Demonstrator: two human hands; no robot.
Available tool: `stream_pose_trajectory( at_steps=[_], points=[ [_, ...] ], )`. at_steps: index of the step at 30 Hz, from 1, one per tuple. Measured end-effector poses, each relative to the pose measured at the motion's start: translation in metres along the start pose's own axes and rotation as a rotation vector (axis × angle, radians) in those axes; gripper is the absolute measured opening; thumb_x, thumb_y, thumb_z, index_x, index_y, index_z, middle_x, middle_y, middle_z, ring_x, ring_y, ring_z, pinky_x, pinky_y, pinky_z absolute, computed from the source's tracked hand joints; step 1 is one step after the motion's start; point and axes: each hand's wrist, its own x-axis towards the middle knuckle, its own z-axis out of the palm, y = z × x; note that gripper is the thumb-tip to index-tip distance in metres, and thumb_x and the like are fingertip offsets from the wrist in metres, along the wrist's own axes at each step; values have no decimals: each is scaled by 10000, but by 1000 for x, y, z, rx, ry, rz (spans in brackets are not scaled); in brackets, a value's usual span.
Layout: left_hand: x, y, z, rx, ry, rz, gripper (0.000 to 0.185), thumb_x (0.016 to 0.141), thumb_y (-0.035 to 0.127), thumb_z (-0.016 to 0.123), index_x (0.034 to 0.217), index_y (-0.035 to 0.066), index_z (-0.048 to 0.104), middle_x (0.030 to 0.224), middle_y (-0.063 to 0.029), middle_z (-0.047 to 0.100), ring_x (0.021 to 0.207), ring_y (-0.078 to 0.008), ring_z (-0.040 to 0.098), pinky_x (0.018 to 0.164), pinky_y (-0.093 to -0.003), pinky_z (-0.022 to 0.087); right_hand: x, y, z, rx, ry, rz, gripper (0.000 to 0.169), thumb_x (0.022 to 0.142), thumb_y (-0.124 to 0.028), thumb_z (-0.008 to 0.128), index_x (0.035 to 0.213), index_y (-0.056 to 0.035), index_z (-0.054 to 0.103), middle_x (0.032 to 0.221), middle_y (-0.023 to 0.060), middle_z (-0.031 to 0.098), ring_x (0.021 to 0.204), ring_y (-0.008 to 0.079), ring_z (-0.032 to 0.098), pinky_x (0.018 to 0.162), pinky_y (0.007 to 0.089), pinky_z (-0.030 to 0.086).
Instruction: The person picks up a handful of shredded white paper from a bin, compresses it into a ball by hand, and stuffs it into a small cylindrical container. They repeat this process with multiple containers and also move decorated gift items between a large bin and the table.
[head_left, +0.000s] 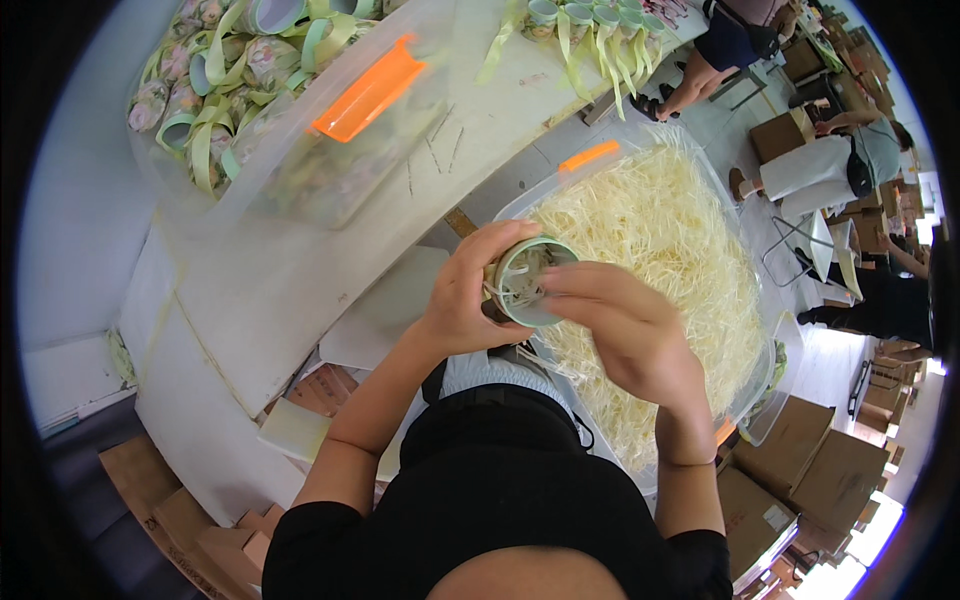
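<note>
My left hand (465, 289) is wrapped around a small round tub (566, 253) with a pale green rim, its mouth turned up towards me. Pale shredded filler (517, 283) lies inside it, and a few strands hang over the rim. The fingers of my right hand (630, 322) reach into the tub's mouth from the right; they are blurred, and their tips are partly lost against the filler. Just beyond and below my right hand stands a large clear plastic bin (716, 161) heaped with cream-coloured shredded filler (645, 217).
On the white table (300, 277) is a clear bin (300, 161) with orange handles, full of floral tubs with green ribbons (210, 142). Several ribboned tubs (592, 22) stand in rows at the table's far end. Cardboard boxes (810, 450) are stacked at right. Other people (832, 169) are farther off.
</note>
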Motion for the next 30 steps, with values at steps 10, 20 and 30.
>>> stream_pose_trajectory(
  at_steps=[10,20,30],
  points=[
    [4,3,6,58,-217,4,883,477,44,807,1246,62,373,1228,-118,528,1110,-274,527,938,-357,418,13,11,6,-188,-828,181,156,701,7,574,854,32,569,896,162,587,840,275,597,690,336,497],
    [-12,-8,7,-216,-68,-61,924,494,12,815,1277,44,327,1241,-162,507,1152,-264,512,961,-357,419,18,-14,-33,-159,-556,39,181,720,1,543,898,23,567,953,123,544,956,261,559,779,325,478],
    [-4,-19,5,111,15,-23,862,525,55,814,1262,38,369,1192,-130,518,1083,-247,541,904,-335,448,6,8,-77,177,-69,133,316,701,119,472,955,27,636,930,160,632,780,256,624,654,314,492]
  ],
)
